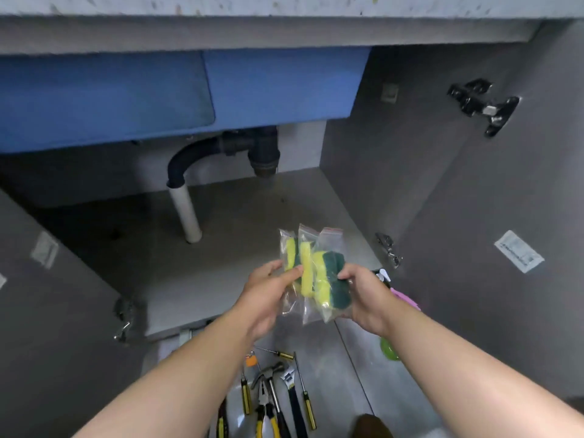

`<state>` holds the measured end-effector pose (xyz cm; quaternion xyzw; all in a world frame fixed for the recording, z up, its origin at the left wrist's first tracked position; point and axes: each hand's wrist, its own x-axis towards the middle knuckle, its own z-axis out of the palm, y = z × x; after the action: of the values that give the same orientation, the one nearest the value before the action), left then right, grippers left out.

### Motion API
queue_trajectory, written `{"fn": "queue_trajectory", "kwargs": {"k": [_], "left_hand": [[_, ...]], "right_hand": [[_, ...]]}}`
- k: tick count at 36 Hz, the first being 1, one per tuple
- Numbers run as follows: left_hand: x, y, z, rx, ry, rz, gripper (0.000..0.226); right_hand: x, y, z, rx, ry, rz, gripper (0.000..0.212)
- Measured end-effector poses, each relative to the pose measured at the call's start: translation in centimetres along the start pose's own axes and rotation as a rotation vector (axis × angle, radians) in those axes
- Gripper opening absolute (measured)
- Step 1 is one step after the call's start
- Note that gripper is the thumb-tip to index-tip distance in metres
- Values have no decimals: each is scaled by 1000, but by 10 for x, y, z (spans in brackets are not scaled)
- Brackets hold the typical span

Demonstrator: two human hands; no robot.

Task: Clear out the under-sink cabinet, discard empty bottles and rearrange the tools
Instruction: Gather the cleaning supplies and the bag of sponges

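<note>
Cabinet (379, 172) under the counter (284, 4) stands wide open, grey inside, w/ its bare grey shelf floor showing. R door (505, 200) swung out at right, L door (47, 311) swung out at left. Blue underside of the sink (126, 99) fills the top of the opening. Below it a dark drain pipe (202, 150) curves left & down into a white pipe (188, 213) that meets the shelf floor at the back.

Tiled floor (331, 390) in front of the cabinet holds a bunch of tools betw. the forearms: hammer (271, 374), pliers (265, 406) w/ yellow-black grips, wrench (292, 393), long screwdriver (306, 396) just right of it. They lie close, some overlapping.

Sponge bags (316, 273): three clear zip bags, each w/ a yellow-green sponge, fanned upright & held in the air over the front edge of the shelf floor. L hand (268, 298) pinches their left side, thumb on top, fingers behind. R hand (363, 295) grips the right side, fingers curled round the green sponge.

Pink thing (406, 298) & green thing (388, 350) peek out behind the R wrist; can't tell what they are.

Black hinge (483, 104) up high on the R door; white label (518, 251) lower on the same door.
</note>
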<state>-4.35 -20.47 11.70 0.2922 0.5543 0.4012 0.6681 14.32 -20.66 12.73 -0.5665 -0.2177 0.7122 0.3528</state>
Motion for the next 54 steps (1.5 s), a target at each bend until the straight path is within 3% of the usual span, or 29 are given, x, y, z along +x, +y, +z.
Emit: {"fn": "queue_trajectory", "kwargs": {"k": [11,17,20,25,33,40,46,51,54], "left_hand": [[-68,35,2,-114,-238,99,42],[-64,35,3,-51,-116,170,56],[-58,36,2,-57,-62,201,56],[-52,34,3,-43,-1,228,53],[-55,32,3,96,-123,298,46],[-53,30,-3,202,-177,285,33],[-56,26,6,-6,-186,277,44],[-59,23,12,-30,-216,296,68],[-55,18,14,-40,-170,339,83]], "right_hand": [[-41,9,30,73,20,-151,45],[-40,9,33,-48,128,-313,19],[-41,7,39,-4,88,-368,14],[-47,5,50,77,-130,-342,52],[-43,1,50,121,25,-389,38],[-47,1,48,106,58,-418,34],[-46,11,52,-269,129,-605,25],[-45,20,57,-484,172,-697,31],[-48,21,57,-601,156,-736,46]]}}
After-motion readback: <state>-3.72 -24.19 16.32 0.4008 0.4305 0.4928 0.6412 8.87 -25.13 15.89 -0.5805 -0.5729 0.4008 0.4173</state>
